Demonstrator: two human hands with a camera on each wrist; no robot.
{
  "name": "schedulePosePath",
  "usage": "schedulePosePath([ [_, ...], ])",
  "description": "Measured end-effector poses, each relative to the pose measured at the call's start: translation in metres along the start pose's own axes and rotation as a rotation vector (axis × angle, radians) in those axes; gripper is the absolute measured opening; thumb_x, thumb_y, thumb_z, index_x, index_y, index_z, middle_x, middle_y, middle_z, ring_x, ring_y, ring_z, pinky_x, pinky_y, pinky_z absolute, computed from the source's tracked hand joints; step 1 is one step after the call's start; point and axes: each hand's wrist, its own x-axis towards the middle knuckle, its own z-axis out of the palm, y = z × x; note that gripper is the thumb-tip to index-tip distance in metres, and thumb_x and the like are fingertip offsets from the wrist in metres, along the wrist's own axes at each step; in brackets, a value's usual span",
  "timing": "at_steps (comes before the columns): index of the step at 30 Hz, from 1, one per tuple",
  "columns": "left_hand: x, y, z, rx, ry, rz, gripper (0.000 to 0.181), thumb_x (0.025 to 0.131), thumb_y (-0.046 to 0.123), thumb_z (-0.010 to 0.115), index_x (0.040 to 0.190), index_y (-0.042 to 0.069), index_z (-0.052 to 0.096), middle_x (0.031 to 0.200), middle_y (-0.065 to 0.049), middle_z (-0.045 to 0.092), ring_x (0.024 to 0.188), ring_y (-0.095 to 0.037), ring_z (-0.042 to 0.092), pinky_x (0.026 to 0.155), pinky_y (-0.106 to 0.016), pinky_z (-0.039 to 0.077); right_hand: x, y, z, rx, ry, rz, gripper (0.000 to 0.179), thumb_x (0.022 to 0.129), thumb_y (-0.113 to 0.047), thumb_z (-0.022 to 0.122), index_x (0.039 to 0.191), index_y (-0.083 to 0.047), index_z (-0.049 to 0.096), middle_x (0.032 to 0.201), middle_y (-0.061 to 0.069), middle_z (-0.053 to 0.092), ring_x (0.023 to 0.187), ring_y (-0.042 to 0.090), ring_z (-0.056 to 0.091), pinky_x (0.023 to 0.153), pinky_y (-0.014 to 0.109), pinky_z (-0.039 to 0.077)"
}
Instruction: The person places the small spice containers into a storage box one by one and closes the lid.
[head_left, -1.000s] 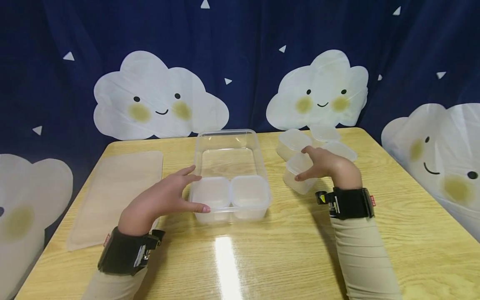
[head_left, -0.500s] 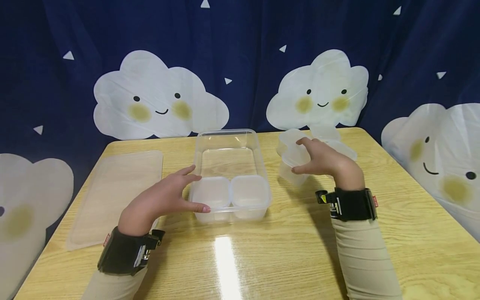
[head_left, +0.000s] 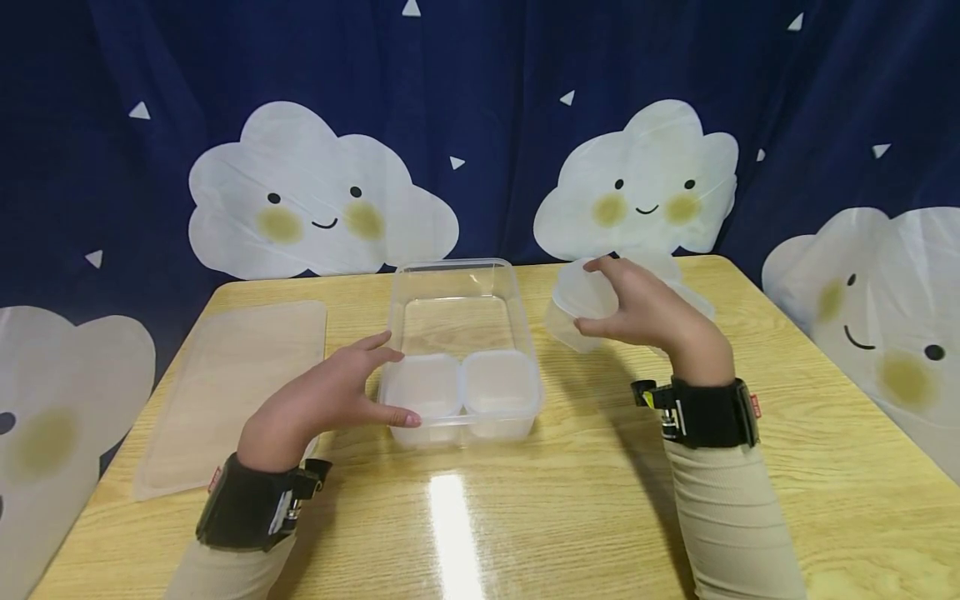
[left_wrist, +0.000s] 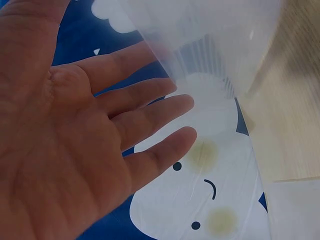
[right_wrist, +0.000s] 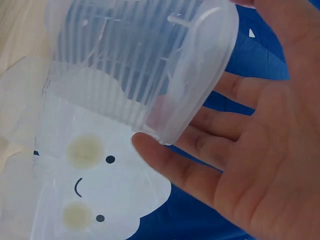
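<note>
In the head view my right hand (head_left: 645,312) grips a small frosted plastic food container (head_left: 581,292) with a lid by its right side, raised over the table. Ribbed walls show on this container (right_wrist: 125,60) in the right wrist view, and the fingers lie along its edge. My left hand (head_left: 330,400) rests at the front left corner of a large clear rectangular container (head_left: 453,321), fingers spread and thumb along the front wall. Inside its front half two small lidded containers, a left one (head_left: 420,385) and a right one (head_left: 500,383), sit side by side.
Behind my right hand stand more small containers, one at the back (head_left: 652,263) and one at the right (head_left: 695,300), partly hidden. A large flat translucent lid (head_left: 240,383) lies on the wooden table (head_left: 570,517) at the left. A blue cloud-print curtain (head_left: 495,100) hangs behind.
My right hand has lifted the small container off the table and moved it slightly left and away, in front of another container. My left hand and the large container have not moved.
</note>
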Motion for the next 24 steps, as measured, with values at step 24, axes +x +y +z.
schedulePosePath([
  [24, -0.004, 0.006, 0.0, -0.033, -0.013, -0.007, 0.082, 0.071, 0.044, 0.093, 0.126, -0.006, 0.059, 0.15, -0.03, 0.045, 0.137, -0.044, 0.046, 0.112, -0.054, 0.039, 0.013, -0.037, 0.015, -0.019, 0.185, -0.18, 0.074, 0.081, -0.033, 0.082, 0.143, -0.006, 0.052, 0.144, 0.015, 0.053, 0.126, 0.033, 0.05, 0.099, 0.054, 0.047],
])
